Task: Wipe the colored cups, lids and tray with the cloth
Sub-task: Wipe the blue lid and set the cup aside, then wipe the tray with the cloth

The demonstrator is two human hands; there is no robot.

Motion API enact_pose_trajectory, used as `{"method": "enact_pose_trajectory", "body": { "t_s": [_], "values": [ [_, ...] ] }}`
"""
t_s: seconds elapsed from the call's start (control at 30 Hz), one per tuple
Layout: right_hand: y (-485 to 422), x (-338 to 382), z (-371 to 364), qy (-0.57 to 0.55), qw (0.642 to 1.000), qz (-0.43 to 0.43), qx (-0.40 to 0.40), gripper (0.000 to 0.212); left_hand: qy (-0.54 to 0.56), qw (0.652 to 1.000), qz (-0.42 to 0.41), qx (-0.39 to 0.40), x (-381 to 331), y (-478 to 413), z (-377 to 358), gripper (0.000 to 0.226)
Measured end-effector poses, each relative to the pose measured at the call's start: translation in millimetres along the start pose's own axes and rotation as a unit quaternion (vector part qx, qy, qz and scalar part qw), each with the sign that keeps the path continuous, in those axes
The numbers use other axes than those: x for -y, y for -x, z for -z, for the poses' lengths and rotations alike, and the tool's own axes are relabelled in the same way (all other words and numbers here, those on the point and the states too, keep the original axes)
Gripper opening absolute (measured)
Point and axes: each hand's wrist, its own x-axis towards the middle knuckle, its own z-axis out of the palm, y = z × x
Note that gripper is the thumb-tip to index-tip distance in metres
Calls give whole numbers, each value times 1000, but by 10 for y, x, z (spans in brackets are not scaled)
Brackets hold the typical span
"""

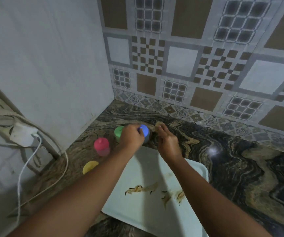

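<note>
The left hand (131, 136) is curled around the top of the blue cup (145, 132), with the fingertips at the rim of its lid; the frame is too blurred to show how each finger lies. The blue cup stands upright on the counter (240, 168), just past the far edge of the tray (194, 170).

The right hand (167, 142) sits just to the right of the cup, its fingers closed on a tan cloth (159, 126). A bunched part of the cloth shows above the knuckles, close beside the cup's right side. Whether cloth and cup touch cannot be told.

Both forearms reach in from the bottom of the view and cross over the tray. The tray is white and lies flat on the counter, nearest the person. Brown stains (143, 189) streak its middle, between the two arms.

To the left of the blue cup a green cup (119, 132) stands upright, partly hidden by the left hand. Further left and nearer, a red cup (101, 146) with a spouted lid stands alone on the counter. Nearer still a yellow lid (90, 166) lies beside the left forearm, which hides one edge of it.

The counter is dark marbled stone with tan swirls. Behind it rises a wall of patterned tiles (189, 57), and a plain white panel (43, 65) closes the left side. At the far left a white plug adapter (22, 135) hangs with a white cable (20, 177) trailing down.
</note>
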Motion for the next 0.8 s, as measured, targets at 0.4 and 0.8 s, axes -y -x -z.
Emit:
{"method": "enact_pose_trajectory", "body": {
  "t_s": [0.4, 0.8],
  "values": [
    [-205, -192, -288, -2, 999, -45, -27, 41, -72, 997, 4, 37, 237, -408, -433, 33],
    [-261, -95, -268, -58, 989, -102, -84, 39, -171, 978, -74, 89, 284, -419, -545, 33]
  ]
}}
